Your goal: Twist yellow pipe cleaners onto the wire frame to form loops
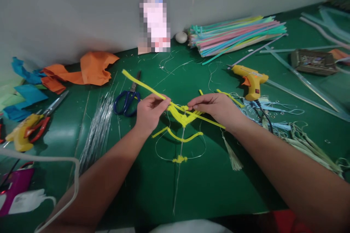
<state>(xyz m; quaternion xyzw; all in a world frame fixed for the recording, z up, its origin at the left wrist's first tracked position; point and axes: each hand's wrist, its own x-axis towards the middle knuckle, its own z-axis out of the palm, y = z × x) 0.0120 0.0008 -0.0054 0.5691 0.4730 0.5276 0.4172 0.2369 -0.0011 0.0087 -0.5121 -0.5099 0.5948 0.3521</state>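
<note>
My left hand (151, 112) pinches a long yellow pipe cleaner (144, 85), whose free end sticks out to the upper left. Opposite it, my right hand (217, 106) is closed at the wire frame (182, 143), its fingertips by a small yellow knot at the top. Yellow pipe cleaner is bent into a V between the hands, and a wavy yellow piece (182, 139) crosses the wire below. Lower down, a yellow twist (179, 159) sits on the stem. A pale tassel (232, 151) lies under my right wrist.
Blue-handled scissors (127, 100) and silvery wires (98, 127) lie left. A yellow glue gun (249, 80) rests right, below a bundle of coloured pipe cleaners (237, 36). Another glue gun (24, 133), red-handled scissors (41, 129) and orange paper (97, 67) are further left. A phone (155, 22) leans on the wall.
</note>
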